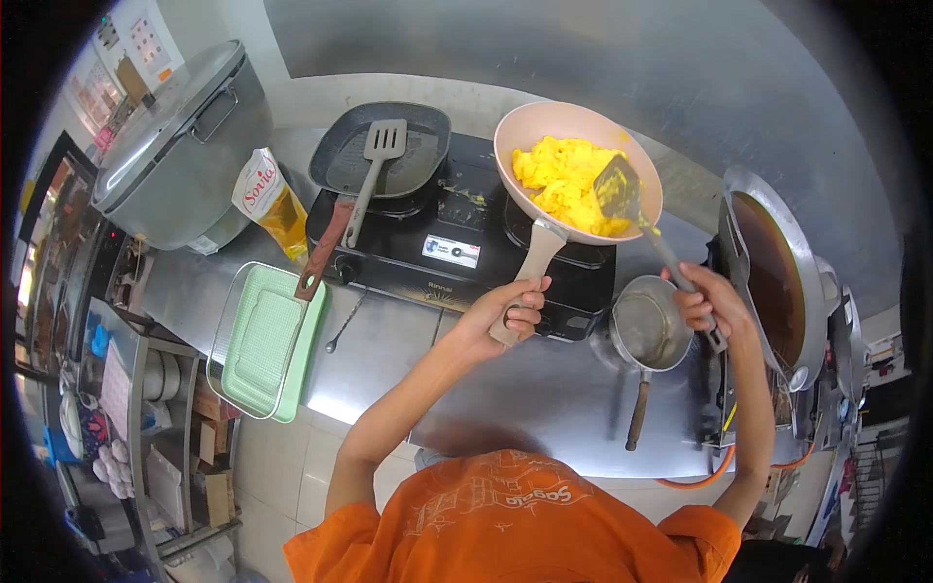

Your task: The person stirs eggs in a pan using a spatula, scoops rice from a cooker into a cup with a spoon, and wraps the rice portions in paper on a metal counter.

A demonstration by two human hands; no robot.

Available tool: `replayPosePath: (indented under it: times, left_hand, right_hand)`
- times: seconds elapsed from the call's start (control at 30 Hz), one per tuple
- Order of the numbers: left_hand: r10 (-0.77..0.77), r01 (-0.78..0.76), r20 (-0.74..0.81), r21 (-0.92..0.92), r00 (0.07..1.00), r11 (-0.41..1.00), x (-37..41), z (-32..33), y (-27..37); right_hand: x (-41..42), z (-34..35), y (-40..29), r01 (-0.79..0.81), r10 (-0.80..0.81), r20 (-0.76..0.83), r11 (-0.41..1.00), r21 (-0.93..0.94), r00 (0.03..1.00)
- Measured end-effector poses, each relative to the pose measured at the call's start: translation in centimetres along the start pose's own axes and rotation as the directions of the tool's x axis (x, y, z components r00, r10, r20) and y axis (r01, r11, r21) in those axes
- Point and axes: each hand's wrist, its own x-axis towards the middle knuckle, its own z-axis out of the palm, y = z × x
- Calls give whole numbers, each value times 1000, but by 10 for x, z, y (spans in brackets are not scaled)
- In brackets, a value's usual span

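Observation:
My left hand (510, 313) grips the beige handle of a pink frying pan (521, 131), which is tilted above the right burner of a black two-burner gas stove (459, 226). Yellow scrambled eggs (561, 171) lie in the pan. In my right hand (707, 302) is a grey spatula (616, 186), its egg-smeared blade against the right side of the eggs. On the left burner rests a dark square grill pan (339, 153) with a brown handle. A grey slotted turner (383, 142) lies across that pan.
Left of the stove stand a cooking oil pouch (270, 197), a large lidded pot (197, 146) and a green tray with a wire basket (266, 342). A long thin spoon (342, 324) lies in front. To the right are a small saucepan (649, 321) and a wok of brown liquid (765, 270).

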Motion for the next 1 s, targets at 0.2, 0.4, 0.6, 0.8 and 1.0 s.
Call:
replayPosePath:
  times: [0.2,0.4,0.6,0.8,1.0]
  left_hand:
    - [5,-5,-11,-39,1000,999,2,3,-7]
    - [-2,2,20,-23,1000,1000,2,-2,-5]
    - [-25,26,26,-24,999,999,4,0,-6]
    - [-15,15,34,-11,999,1000,2,0,-5]
    - [-12,13,41,-21,999,1000,-1,-4,-2]
  right_hand:
    - [-15,14,-46,125,-135,-71,984,-129,988]
    - [-1,36,-39,352,-503,-249,811,-468,828]
    - [69,29,14,220,-866,-203,331,-918,457]
    - [93,21,37,137,-768,-163,310,-941,620]
    - [44,43,-5,271,-800,-217,424,-864,559]
